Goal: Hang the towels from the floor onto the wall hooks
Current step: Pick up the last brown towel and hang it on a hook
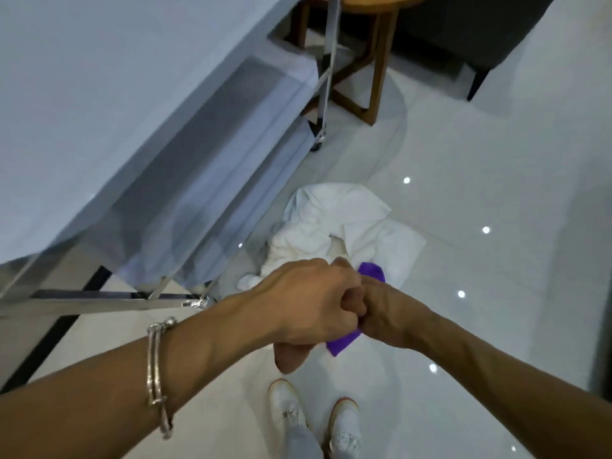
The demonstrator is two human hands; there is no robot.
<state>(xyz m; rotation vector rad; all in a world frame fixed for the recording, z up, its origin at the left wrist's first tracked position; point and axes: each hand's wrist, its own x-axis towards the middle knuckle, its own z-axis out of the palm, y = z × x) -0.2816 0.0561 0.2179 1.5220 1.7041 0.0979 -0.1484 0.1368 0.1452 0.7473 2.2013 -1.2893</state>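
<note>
Head view: fingers (349, 298) of the left hand (308, 303) are curled tight, knuckles butted against the right hand (387, 313), whose fingers are likewise curled. Both hands grip one purple towel (341, 342). Most of the cloth is hidden inside the two fists; one purple end shows just beyond the knuckles, another hangs just below them. How the fingertips lie underneath cannot be told. A silver bracelet (159, 369) sits on the left wrist, back along the forearm. Directly beyond the hands, a crumpled heap of white towels (337, 226) lies on the glossy pale floor (496, 160), and the purple end overlaps its near edge in view. Below the hands, toward the body, are two white shoes (286, 405). To the left of the hands stands a metal cart (231, 127) with pale shelves and a steel frame, its castor beyond the white towels. Farther off, past the cart, are a wooden table (377, 67) and a dark sofa (463, 44).
</note>
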